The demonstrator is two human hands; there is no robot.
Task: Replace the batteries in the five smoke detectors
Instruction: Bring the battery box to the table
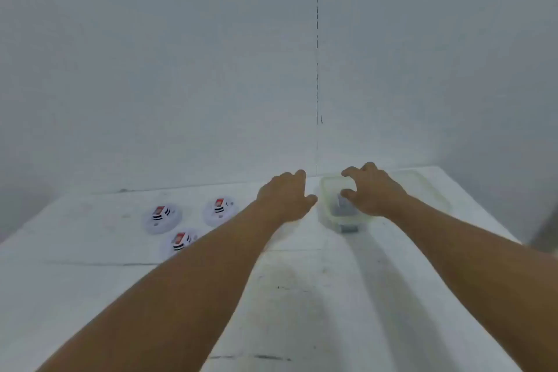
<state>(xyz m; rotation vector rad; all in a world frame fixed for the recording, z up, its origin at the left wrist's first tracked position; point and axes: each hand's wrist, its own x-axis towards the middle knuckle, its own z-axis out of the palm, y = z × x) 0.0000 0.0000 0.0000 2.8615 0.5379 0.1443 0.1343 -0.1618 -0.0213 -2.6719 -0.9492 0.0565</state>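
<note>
Three smoke detectors are counted: one (163, 217), a second (220, 210) and a third (179, 243). One clear plastic container (327, 190) and one lid (428, 187) are seen.

Three white round smoke detectors (163, 217) (219, 210) (179, 243) — red-labelled, clustered left on table, batteries blurred in clear container (342, 208)

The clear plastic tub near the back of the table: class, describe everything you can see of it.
The clear plastic tub is a small, translucent, roughly square box with rounded corners and no lid on, upright on the white table near the wall. Dark grey items, too blurred to identify, lie inside. The right hand reaches over its open top, thumb dipping in. The left hand lies by its left wall; contact is unclear. A clear flat lid-like piece lies just right of it.
</note>
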